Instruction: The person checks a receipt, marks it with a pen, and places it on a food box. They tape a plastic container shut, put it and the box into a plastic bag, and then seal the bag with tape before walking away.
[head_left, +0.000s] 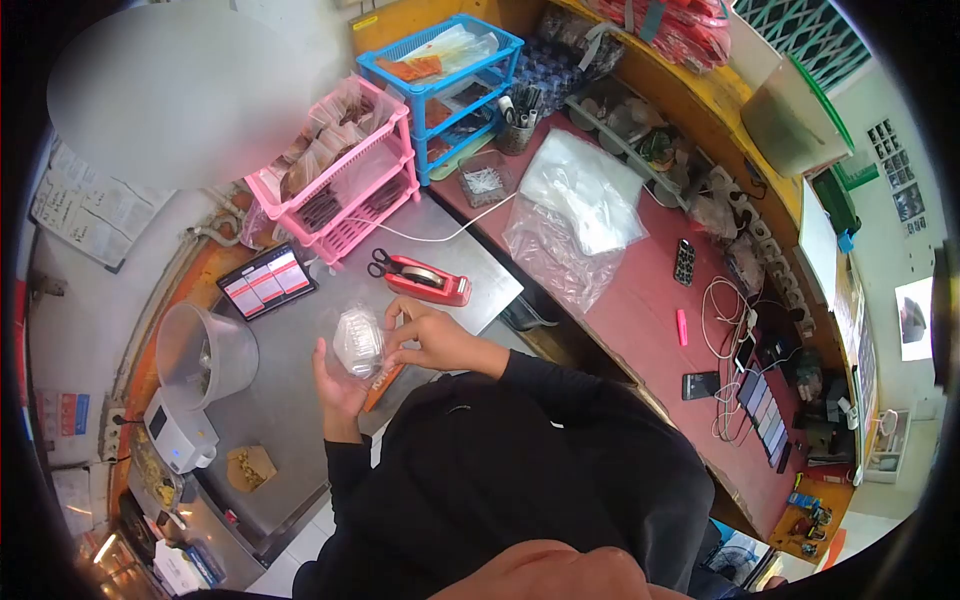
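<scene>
Head view shows a steel counter (pixel 300 425) under the work, its near edge running just in front of the person's body, with a red-topped surface (pixel 640 335) across a gap. A pink rack (pixel 350 161) and a blue rack (pixel 468 70) limit reach at the far side; a translucent tub (pixel 230 362) stands toward the left. Between tub and hands, the steel seems to offer the widest room for moving. A tablet (pixel 268 284) and a red tape dispenser (pixel 440 289) lie beyond the hands, the dispenser untouched. Above the counter, the left hand (pixel 341 392) supports a clear plastic pack (pixel 359 343) from beside and below, while the right hand (pixel 428 337) pinches its edge with bent fingers. Its pale contents already sit inside the plastic; whether it is fully closed cannot be told, so handling looks unfinished.
</scene>
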